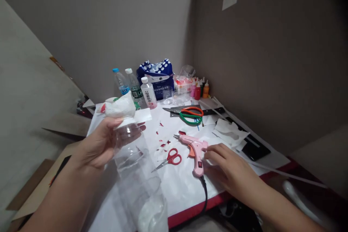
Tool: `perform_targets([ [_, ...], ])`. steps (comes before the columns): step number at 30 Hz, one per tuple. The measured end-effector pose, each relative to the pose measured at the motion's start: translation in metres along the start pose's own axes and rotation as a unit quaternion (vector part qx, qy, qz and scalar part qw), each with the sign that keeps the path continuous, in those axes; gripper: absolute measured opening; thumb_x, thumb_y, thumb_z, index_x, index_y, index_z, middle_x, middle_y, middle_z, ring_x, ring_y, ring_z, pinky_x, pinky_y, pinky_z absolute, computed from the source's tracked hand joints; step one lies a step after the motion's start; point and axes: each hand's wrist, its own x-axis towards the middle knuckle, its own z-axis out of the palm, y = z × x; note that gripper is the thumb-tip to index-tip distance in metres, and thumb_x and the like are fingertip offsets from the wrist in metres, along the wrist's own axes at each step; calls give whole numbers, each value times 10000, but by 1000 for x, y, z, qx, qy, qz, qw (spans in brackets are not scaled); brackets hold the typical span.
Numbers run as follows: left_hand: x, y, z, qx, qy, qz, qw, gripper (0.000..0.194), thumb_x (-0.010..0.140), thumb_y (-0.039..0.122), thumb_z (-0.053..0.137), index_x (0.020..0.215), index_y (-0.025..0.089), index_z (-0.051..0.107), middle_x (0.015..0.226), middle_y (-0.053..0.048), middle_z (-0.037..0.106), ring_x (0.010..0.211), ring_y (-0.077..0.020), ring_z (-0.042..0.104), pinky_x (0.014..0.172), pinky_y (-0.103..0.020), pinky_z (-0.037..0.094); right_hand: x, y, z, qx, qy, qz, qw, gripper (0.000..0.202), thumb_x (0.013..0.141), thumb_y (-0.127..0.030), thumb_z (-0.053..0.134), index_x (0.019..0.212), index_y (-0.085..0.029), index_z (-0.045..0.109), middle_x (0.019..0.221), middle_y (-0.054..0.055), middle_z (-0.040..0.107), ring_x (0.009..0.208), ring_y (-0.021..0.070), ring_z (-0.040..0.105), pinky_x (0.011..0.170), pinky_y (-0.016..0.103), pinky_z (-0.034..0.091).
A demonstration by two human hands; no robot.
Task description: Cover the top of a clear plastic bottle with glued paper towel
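Observation:
My left hand [100, 145] is closed around a clear plastic bottle [133, 166] near its narrower upper end, and the bottle slants down toward me. A wad of white tissue-like material [121, 107] sits at that upper end, just above my thumb. White material also shows at the bottle's lower end. My right hand [231, 166] has curved, parted fingers at the back of a pink hot glue gun [199, 152], which lies on the table with its nozzle to the left. Red-handled small scissors [171, 157] rest between both hands, slightly open.
Green-and-orange-handled shears [191, 114] lie farther back. Behind stand several bottles [149, 94], a blue bag [157, 76] and paint bottles [201, 88]. Red scraps [163, 145] dot the white table cover [179, 192]. Crumpled paper [231, 134] and a black phone-like object [255, 148] are at right.

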Motion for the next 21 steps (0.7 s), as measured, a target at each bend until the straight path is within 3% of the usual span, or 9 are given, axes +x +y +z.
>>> perform_targets([
  [3,-1,1,-1,-15,24,24,999,129,693,120,557,726,89,678,814,-189,750,800,-280,734,689,-323,612,-13,21,2,-16,-40,-20,999,291,826,23,410,836,-197,600,865,68,617,773,178,572,674,280,462],
  [5,-1,1,0,-21,39,43,998,135,708,111,543,734,97,674,816,-179,751,815,-274,734,699,-321,613,-20,31,-4,-25,-33,-40,998,326,821,38,392,829,-202,613,826,56,617,733,167,575,654,270,459],
  [8,-2,1,2,-20,53,43,997,155,724,106,517,710,91,671,801,-189,747,795,-268,735,688,-316,615,-20,47,-26,-53,83,-56,994,294,855,-19,431,916,-218,639,889,68,650,801,191,597,700,296,475],
  [11,-4,2,4,-25,61,34,997,169,716,113,516,692,79,681,782,-202,743,749,-264,734,664,-312,618,-5,73,-55,-147,202,-24,968,256,870,-96,491,1004,-244,651,986,79,675,870,248,571,792,392,460],
  [14,-7,3,5,-25,71,34,997,193,693,131,538,742,70,714,788,-201,746,663,-244,724,621,-298,617,15,90,-72,-198,211,14,957,298,855,-77,461,998,-236,669,1030,103,664,958,296,570,816,436,452],
  [17,-9,5,4,-39,74,45,995,220,657,139,561,774,92,741,769,-161,754,646,-237,718,622,-304,620,26,70,-63,-194,216,23,957,283,867,-136,457,1082,-176,637,1211,188,574,1099,353,531,866,472,436],
  [19,-10,5,4,-46,65,47,996,207,625,138,575,739,103,744,732,-136,753,644,-239,717,624,-309,622,26,36,-44,-101,213,38,971,146,901,-217,471,924,-193,613,949,124,642,878,262,614,758,370,467],
  [20,-10,5,3,-45,59,42,996,195,611,135,578,712,101,741,709,-133,749,638,-239,715,623,-308,622,25,17,-33,-66,166,58,982,154,919,-280,473,830,-209,576,782,73,641,705,219,616,643,321,447],
  [21,-10,5,3,-42,55,37,997,182,604,133,579,690,99,736,689,-129,745,634,-238,714,623,-307,621,25,0,-21,-38,69,84,993,170,923,-336,490,824,-218,561,705,36,641,605,195,606,563,288,405],
])
